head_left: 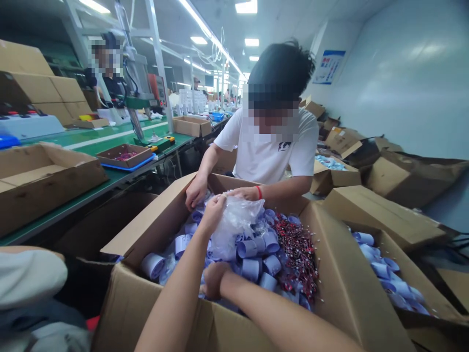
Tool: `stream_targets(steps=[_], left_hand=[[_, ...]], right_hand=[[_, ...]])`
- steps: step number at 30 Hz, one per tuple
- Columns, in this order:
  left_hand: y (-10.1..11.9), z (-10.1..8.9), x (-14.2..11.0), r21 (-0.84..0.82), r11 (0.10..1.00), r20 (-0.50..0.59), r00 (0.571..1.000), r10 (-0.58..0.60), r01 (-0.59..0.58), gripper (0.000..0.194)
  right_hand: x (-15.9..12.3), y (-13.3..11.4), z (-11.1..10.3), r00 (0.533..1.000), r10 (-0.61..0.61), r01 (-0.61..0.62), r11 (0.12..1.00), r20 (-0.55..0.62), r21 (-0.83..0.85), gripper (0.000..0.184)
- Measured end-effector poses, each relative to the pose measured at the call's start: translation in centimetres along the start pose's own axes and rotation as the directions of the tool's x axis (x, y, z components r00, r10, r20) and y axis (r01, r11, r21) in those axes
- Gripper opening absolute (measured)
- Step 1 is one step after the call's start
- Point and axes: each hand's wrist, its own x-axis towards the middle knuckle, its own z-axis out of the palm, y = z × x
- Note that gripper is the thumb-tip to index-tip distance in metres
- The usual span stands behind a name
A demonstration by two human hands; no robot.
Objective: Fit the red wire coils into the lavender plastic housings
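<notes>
A big open cardboard box (340, 274) in front of me holds several pale blue paper rolls (252, 249) and a heap of small red and black parts (298, 254). My left hand (212, 211) reaches over the rolls, its fingers closed on the top edge of a clear plastic bag (234, 222). Lower down, my right hand (214, 279) rests among the rolls at the box's near side, curled shut; what it holds is hidden. A person in a white T-shirt (269, 151) leans over the far side, one hand (196, 191) on the box rim, the other (245, 193) at the bag.
Another open box (388, 234) with the same blue rolls stands to the right, with more cardboard boxes behind it. On the left runs a green workbench (110, 142) carrying a flat tray (126, 156), boxes and a machine; another person sits behind it.
</notes>
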Motion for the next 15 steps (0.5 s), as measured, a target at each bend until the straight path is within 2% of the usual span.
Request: stream_targets(steps=[3,6,8,10,12,13,14,15], left_hand=[[-0.4,-0.4,0.0,0.02,1.0,0.02,1.0,-0.005,0.004,0.036],[-0.3,-0.9,0.0,0.046,0.999,0.01,1.0,0.001,-0.002,0.042],[-0.2,-1.1,-0.1,0.07,0.997,0.012,1.0,0.015,-0.016,0.045],[-0.1,-1.2,-0.2,0.095,0.995,0.016,0.999,0.03,-0.031,0.045],[0.0,-1.2,-0.2,0.12,0.99,0.008,0.997,0.072,-0.072,0.037],[0.1,-1.2,-0.2,0.132,0.986,0.0,0.994,0.106,-0.105,0.03],[0.2,-1.1,-0.1,0.146,0.979,-0.001,0.99,0.141,-0.139,0.023],[0.2,-1.0,-0.1,0.16,0.973,0.006,0.986,0.168,-0.167,0.017]], right_hand=[[1.1,-0.4,0.6,0.99,0.068,-0.055,0.994,-0.127,0.097,0.018],[1.1,0.3,0.7,0.965,0.111,-0.073,0.984,-0.237,0.163,0.004],[0.1,1.6,0.4,0.936,0.143,-0.04,0.951,-0.322,0.305,0.01],[-1.7,3.6,-0.3,0.917,0.163,0.056,0.851,-0.365,0.522,0.014],[-4.2,6.1,-1.1,0.939,0.126,0.148,0.694,-0.321,0.704,0.009],[-5.5,7.4,-1.6,0.946,0.12,0.154,0.65,-0.301,0.744,0.011],[-6.9,8.7,-2.0,0.942,0.152,0.158,0.586,-0.3,0.795,0.014],[-8.2,9.8,-2.4,0.915,0.253,0.166,0.471,-0.313,0.866,0.018]])
